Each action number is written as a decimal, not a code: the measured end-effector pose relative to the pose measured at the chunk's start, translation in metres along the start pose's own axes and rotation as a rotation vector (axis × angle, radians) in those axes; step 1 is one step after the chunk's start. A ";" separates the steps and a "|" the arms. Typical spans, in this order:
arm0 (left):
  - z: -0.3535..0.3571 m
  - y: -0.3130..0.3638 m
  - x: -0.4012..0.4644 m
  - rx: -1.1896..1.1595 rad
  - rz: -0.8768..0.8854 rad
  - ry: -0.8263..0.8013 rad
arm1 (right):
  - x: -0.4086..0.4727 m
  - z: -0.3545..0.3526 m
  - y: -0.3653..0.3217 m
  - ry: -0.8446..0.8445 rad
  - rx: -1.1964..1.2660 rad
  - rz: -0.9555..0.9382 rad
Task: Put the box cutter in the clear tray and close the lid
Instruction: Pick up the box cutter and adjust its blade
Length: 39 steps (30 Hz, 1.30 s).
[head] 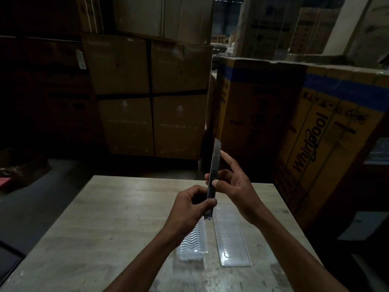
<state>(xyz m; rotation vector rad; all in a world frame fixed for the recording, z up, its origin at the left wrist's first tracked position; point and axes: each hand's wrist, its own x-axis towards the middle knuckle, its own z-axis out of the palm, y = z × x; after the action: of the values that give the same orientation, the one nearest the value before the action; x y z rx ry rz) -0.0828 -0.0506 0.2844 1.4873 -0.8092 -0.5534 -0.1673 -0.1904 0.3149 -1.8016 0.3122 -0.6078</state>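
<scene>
I hold the cutter (212,184) upright at centre frame, above the bench (105,218), blade end up, butt end down. My left hand (189,207) is clamped on its lower part, thumb and fingers pinched round the handle. My right hand (233,184) grips the middle, thumb pressed on the near face, index finger stretched up along the blade's right side.

The tray (192,243) lies on the bench below my left wrist, lower centre; it is clear with a white ribbed insert, and its top half is hidden by my left hand and forearm. Its lid (231,234) lies flat and open just to the right, the two touching or nearly so along their long edges; I cannot tell if they are hinged. My right forearm crosses the lid's upper right corner. The cutter is well clear of the tray, not in it.

Around: stacked brown cartons (147,91) with black strapping at upper centre, behind the bench. A yellow Whirlpool carton (315,133) with a blue band at right, hard against the bench's right edge. Left side is dark; a red thing (5,182) at far left edge, too dim to tell.
</scene>
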 end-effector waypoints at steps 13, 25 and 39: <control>0.003 0.013 -0.004 -0.187 0.024 -0.029 | -0.010 -0.001 -0.001 0.007 0.016 -0.003; 0.001 0.008 0.003 -0.234 -0.012 0.042 | -0.015 0.007 0.007 -0.003 0.011 0.042; 0.001 -0.012 0.012 -0.189 -0.098 0.088 | -0.018 0.014 0.034 -0.042 0.007 0.093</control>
<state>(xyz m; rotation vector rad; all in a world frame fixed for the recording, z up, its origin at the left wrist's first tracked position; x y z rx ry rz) -0.0742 -0.0609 0.2736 1.3723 -0.6004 -0.6161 -0.1716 -0.1812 0.2755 -1.7807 0.3629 -0.5045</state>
